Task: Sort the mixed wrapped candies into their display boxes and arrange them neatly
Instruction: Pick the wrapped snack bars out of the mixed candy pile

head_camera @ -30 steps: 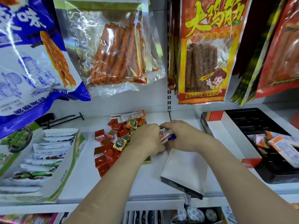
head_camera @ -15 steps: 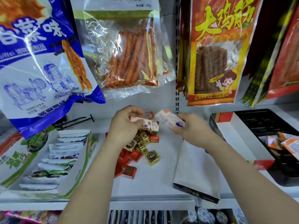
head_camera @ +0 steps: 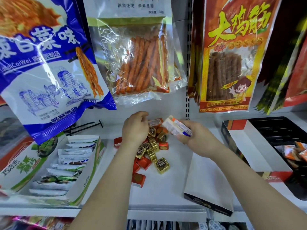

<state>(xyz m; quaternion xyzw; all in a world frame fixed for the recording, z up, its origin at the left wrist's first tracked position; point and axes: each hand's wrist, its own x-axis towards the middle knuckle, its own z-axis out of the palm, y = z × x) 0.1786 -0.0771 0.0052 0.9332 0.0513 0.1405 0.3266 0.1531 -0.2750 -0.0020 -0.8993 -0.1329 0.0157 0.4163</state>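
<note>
A pile of mixed candies lies mid-shelf: gold foil squares (head_camera: pixel 162 165) and red squares (head_camera: pixel 138 177). My left hand (head_camera: pixel 134 130) hovers over the back of the pile, fingers curled, pinching the end of an orange-and-white wrapped bar (head_camera: pixel 156 122). My right hand (head_camera: pixel 196 140) grips a small bundle of white bars with orange and blue ends (head_camera: pixel 176 127) just right of the pile. A green-and-white display box (head_camera: pixel 86 181) with white-wrapped candies stands at the left. A black-tray display box (head_camera: pixel 272 130) at the right holds orange-wrapped bars (head_camera: pixel 297 151).
Large snack bags (head_camera: pixel 137 63) hang from pegs above the shelf, close over my hands. A white lid flap (head_camera: pixel 209 183) of the right box lies flat near the shelf's front edge. A black peg hook (head_camera: pixel 86 126) lies behind the left box. More goods sit on the shelf below.
Both hands lifted from the pile, each with wrapped bars, then moved apart. My view shifted left and up. The left hand's bar now sits lower, near the pile's back.
</note>
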